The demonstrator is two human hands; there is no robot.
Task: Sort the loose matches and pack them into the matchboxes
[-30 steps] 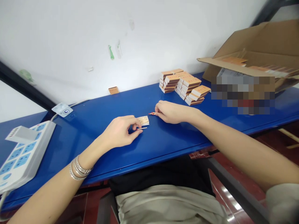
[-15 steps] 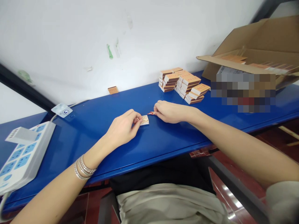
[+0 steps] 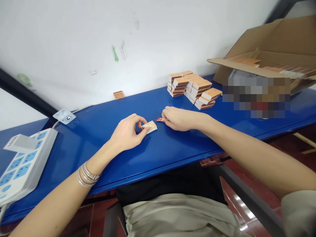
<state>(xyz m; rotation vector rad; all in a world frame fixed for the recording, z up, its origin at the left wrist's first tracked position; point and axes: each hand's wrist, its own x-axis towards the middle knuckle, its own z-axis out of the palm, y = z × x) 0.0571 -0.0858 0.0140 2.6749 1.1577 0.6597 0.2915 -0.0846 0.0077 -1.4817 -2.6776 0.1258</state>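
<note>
On the blue table [image 3: 158,149] lies a small white matchbox tray [image 3: 153,129] with matches in it, some red heads showing at its left end. My left hand [image 3: 129,132] grips this tray by its sides, thumb at the near edge and fingers at the far edge. Just right of the tray, my right hand [image 3: 176,118] pinches a few matches [image 3: 160,119], their red heads pointing left toward the tray. The right fingertips are partly hidden behind the hand. An orange matchbox sleeve [image 3: 118,95] stands against the wall.
Stacked orange matchboxes [image 3: 201,84] stand at the back right. Beyond them is an open cardboard box [image 3: 247,42] holding more matchboxes, its front partly pixelated. A white power strip [image 3: 27,161] lies at the left, near a pale card-like device [image 3: 64,116].
My left fingers have moved from over the tray's contents to its sides, uncovering more matches. The tray is slightly turned. My right hand stays nearly still with its matches.
</note>
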